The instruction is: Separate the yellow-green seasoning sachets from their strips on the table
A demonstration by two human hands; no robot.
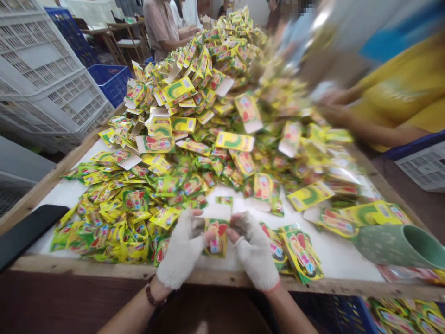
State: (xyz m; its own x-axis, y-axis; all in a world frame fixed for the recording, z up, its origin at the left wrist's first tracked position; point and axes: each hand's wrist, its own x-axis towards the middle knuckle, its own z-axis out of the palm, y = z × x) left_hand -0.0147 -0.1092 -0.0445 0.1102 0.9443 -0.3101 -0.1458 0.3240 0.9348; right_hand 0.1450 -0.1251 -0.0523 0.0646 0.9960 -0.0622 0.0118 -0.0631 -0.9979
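Both my hands wear white fingerless knit gloves. Between them, near the table's front edge, is a small yellow-green printed carton (217,229) with its pale end flap open and facing away from me. My left hand (182,250) grips the carton's left side, thumb on its front. My right hand (252,248) pinches its right edge near the flap. A small green packet (224,200) shows just beyond the flap; whether it touches the carton I cannot tell. Left of my left hand lies a heap of small shiny packets (135,199). Several larger flat pouches (301,253) lie right of my right hand.
A large pile of cartons (201,93) covers the table's far part. A black phone (31,229) lies at the left edge, a green cup (399,243) on its side at right. White crates (45,79) are stacked at left. A person in yellow (403,93) works at right; others stand behind.
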